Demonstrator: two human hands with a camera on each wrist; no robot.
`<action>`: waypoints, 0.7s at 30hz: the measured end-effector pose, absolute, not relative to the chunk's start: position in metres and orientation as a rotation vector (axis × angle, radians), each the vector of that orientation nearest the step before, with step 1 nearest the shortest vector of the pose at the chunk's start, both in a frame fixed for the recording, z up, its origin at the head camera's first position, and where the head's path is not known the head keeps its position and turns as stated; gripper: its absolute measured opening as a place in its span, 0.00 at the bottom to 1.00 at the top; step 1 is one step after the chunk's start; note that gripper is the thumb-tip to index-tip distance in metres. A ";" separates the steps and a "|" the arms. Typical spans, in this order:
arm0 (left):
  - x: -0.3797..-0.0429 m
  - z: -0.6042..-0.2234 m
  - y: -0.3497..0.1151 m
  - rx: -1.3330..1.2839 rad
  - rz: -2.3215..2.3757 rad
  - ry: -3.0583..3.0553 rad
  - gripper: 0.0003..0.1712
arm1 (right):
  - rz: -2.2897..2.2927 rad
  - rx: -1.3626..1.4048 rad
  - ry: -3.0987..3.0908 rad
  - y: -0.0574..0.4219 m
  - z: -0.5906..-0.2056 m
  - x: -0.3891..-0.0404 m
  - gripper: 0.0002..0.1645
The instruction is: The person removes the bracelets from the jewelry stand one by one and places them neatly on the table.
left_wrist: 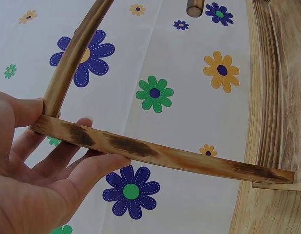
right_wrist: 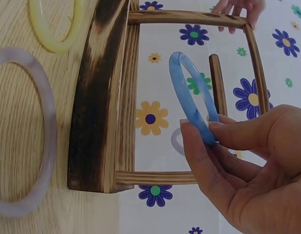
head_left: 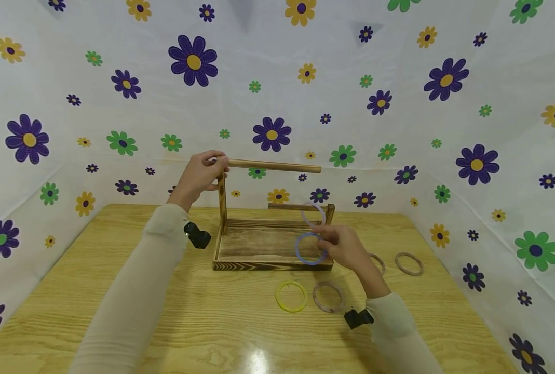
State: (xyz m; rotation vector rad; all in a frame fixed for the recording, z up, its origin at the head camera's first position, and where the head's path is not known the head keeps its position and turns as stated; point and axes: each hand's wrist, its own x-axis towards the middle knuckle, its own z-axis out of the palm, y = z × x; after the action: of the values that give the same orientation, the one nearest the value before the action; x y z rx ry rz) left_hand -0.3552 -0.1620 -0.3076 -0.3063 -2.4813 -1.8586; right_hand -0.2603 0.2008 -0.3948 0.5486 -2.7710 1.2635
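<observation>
A wooden bangle stand (head_left: 272, 266) has two posts, each with a rod reaching sideways. At the top of its tall left post (left_wrist: 155, 152), my left hand (head_left: 201, 174) grips the corner where the upper rod (head_left: 277, 165) joins. My right hand (head_left: 344, 246) pinches a marbled blue bangle (right_wrist: 182, 92) between thumb and fingers, in front of the stand's right side. The bangle is apart from the lower rod (right_wrist: 217, 83), whose free end points left. A pale lavender bangle (head_left: 322, 212) hangs on that lower rod, near the right post.
On the wooden table (head_left: 202, 322) before the stand lie a yellow bangle (head_left: 278, 297) and a mauve bangle (head_left: 315, 301). Two brownish bangles lie to the right, one (head_left: 422, 266) in full view, the other partly behind my right wrist. Flower-printed cloth surrounds the table.
</observation>
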 end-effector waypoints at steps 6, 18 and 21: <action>-0.355 -0.307 -0.162 -0.302 -1.856 -2.481 0.25 | 1.233 0.495 -2.817 0.206 -0.395 -0.257 0.19; -0.356 -0.308 -0.162 -0.307 -1.843 -2.482 0.26 | 1.178 0.425 -2.900 0.220 -0.393 -0.252 0.18; -0.355 -0.308 -0.161 -0.308 -1.839 -2.485 0.26 | 1.172 0.414 -2.909 0.224 -0.394 -0.251 0.18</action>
State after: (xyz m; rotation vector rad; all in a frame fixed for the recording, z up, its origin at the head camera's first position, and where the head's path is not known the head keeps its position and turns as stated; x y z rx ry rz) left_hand -0.3550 -0.1614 -0.3078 -0.3076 -2.4848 -1.8388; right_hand -0.2508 0.2243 -0.3941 0.4143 -2.9086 1.1721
